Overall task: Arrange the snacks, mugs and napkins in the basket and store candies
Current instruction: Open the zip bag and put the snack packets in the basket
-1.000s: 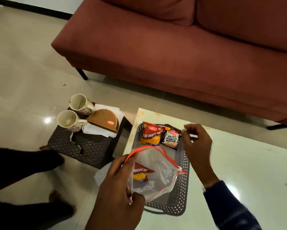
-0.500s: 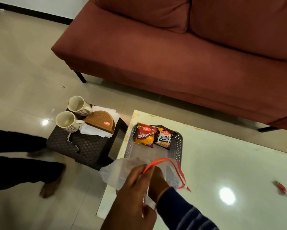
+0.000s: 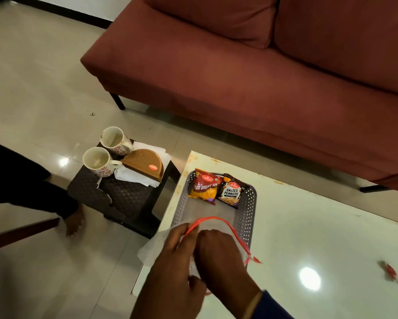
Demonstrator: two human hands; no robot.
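The left hand (image 3: 170, 256) grips the mouth of the clear zip bag (image 3: 152, 247) to keep it open while the right hand (image 3: 218, 252) reaches inside, its grasp hidden. Two snack packets (image 3: 216, 187) lie at the far end of the basket (image 3: 246, 217), near the table's (image 3: 308, 226) left edge.

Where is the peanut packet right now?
The salted peanuts packet leans at the far end of the grey basket on the white table, just right of the aloo bhujia packet and beyond the two hands.
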